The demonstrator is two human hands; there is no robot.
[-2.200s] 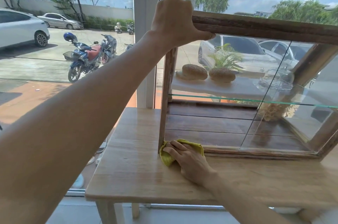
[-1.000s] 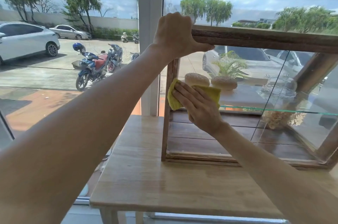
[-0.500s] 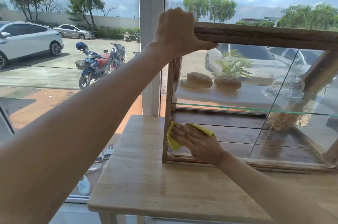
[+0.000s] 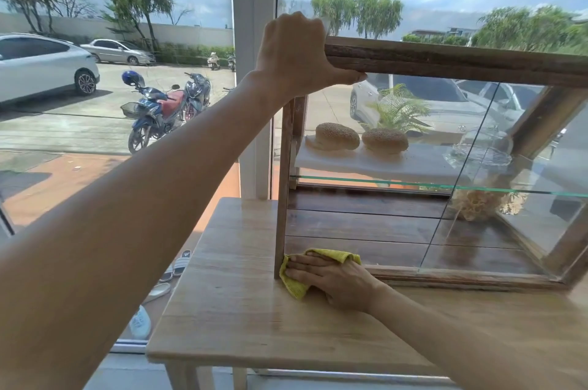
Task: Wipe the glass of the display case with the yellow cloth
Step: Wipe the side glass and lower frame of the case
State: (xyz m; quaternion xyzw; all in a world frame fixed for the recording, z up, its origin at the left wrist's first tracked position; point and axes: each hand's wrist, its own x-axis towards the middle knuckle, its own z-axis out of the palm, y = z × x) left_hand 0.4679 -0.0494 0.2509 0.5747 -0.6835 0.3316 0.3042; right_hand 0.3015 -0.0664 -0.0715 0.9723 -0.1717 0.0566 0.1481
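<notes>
Yellow cloth point(image 4: 331, 255) mostly under right hand point(image 4: 334, 278)

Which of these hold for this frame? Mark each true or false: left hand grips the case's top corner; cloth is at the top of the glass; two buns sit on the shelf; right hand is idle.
1. The left hand grips the display case at its top corner. True.
2. The yellow cloth is at the top of the glass. False: bottom left corner.
3. Two buns sit on the shelf. True.
4. The right hand is idle. False: it presses the cloth.
</notes>
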